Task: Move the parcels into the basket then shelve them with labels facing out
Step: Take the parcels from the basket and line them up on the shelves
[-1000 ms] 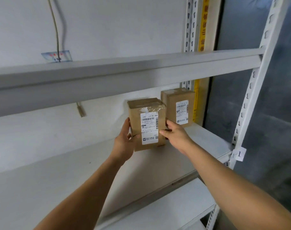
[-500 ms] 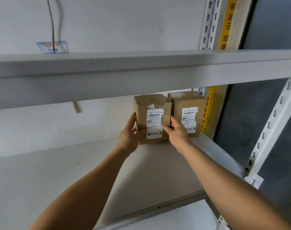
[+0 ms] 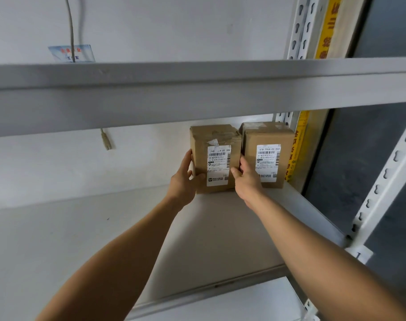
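Observation:
A brown cardboard parcel (image 3: 204, 156) stands upright at the back of the white shelf (image 3: 118, 232), its white label facing me. My left hand (image 3: 183, 181) grips its left side and my right hand (image 3: 246, 179) grips its right side, thumb on the front. Right beside it, nearly touching, stands a second brown parcel (image 3: 268, 137) with its label also facing out; my right hand hides its lower left corner. No basket is in view.
The upper shelf beam (image 3: 197, 93) crosses the view just above the parcels. A perforated upright (image 3: 387, 172) stands at the right, a yellow strip (image 3: 297, 144) behind the parcels. A cable end (image 3: 106, 141) hangs on the wall at left. A lower shelf (image 3: 232, 300) lies below.
Both hands have carried the left parcel deeper onto the shelf until it stands next to the right parcel. The camera has moved closer.

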